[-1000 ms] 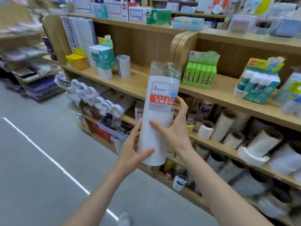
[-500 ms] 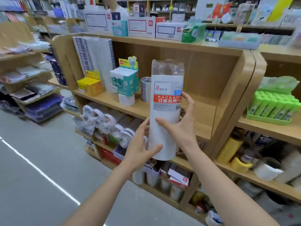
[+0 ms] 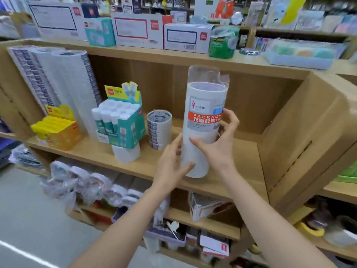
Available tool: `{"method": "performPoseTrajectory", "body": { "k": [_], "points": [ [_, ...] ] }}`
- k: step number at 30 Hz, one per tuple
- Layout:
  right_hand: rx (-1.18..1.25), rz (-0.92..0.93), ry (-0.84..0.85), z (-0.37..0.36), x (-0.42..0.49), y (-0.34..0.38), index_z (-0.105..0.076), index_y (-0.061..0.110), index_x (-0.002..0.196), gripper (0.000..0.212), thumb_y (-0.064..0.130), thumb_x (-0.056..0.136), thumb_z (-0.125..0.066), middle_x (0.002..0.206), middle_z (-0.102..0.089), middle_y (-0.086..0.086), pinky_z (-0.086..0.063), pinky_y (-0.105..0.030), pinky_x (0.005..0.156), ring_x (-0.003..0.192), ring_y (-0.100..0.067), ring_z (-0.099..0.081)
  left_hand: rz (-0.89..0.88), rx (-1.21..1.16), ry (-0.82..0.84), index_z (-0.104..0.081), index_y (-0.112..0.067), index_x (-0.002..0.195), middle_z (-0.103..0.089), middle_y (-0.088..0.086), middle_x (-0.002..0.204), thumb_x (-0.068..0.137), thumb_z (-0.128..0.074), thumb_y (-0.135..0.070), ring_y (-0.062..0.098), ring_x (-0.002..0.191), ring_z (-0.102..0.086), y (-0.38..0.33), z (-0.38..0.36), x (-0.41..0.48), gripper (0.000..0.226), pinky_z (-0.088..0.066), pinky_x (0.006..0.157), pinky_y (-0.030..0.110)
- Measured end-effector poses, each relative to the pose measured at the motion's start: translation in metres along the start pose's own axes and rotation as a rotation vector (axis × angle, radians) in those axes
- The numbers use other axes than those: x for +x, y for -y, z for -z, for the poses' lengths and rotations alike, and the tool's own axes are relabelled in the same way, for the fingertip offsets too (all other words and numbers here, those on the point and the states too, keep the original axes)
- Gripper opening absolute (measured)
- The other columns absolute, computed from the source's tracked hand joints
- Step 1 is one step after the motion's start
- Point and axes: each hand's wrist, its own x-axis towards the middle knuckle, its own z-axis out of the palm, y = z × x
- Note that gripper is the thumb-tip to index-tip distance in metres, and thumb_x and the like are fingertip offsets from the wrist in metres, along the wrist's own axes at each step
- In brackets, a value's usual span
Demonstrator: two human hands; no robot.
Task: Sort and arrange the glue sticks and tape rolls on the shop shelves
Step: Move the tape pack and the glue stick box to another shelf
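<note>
A tall white shrink-wrapped stack of tape rolls (image 3: 202,120) with a red label stands upright over the middle wooden shelf (image 3: 150,163), its base at or just above the board. My left hand (image 3: 172,163) grips its lower left side. My right hand (image 3: 220,144) wraps around its right side near the label. To its left stand a shorter stack of tape rolls (image 3: 159,130) and a teal display box of glue sticks (image 3: 119,122) resting on a white roll.
A yellow box (image 3: 58,132) and tall wrapped tape stacks (image 3: 58,88) fill the shelf's left end. White boxes (image 3: 135,30) line the top shelf. Bagged tape rolls (image 3: 87,184) lie on the shelf below. A wooden side panel (image 3: 309,136) bounds the bay on the right.
I have stepped closer to the left bay and carried the tall tape stack forward and down to the middle shelf, right of the short stack. Both hands kept their grip.
</note>
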Motion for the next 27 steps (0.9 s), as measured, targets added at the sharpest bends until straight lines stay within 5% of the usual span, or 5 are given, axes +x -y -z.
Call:
{"method": "performPoseTrajectory", "body": {
  "k": [13, 23, 27],
  "points": [
    [-0.064, -0.07, -0.129, -0.03, 0.04, -0.066, -0.028, 0.021, 0.139, 0.099, 0.005, 0.062, -0.087, 0.137, -0.045, 0.004, -0.046, -0.04, 0.104, 0.126, -0.008, -0.047, -0.025, 0.056, 0.105, -0.026, -0.03, 0.15, -0.047, -0.008, 0.138, 0.079, -0.077, -0.034, 0.005, 0.122, -0.05, 0.055, -0.025, 0.069, 0.088, -0.05, 0.098, 0.038],
    [-0.211, -0.018, -0.137, -0.044, 0.025, -0.073, -0.012, 0.012, 0.144, 0.101, 0.019, 0.072, -0.082, 0.146, -0.027, -0.009, -0.038, -0.047, 0.11, 0.138, -0.019, -0.033, -0.124, 0.113, 0.249, -0.017, -0.028, 0.155, -0.038, -0.006, 0.149, 0.088, -0.067, -0.026, 0.008, 0.135, -0.039, 0.07, -0.002, 0.072, 0.084, -0.04, 0.107, 0.03],
    [-0.372, 0.012, -0.342, -0.06, 0.011, -0.059, -0.014, 0.011, 0.145, 0.104, 0.032, 0.071, -0.085, 0.152, -0.022, -0.013, -0.026, -0.044, 0.118, 0.144, -0.024, -0.024, -0.202, 0.167, 0.173, -0.038, -0.022, 0.147, -0.046, -0.001, 0.141, 0.091, -0.061, -0.021, 0.013, 0.127, -0.046, 0.073, 0.031, 0.059, 0.061, -0.046, 0.101, 0.036]
  ]
}}
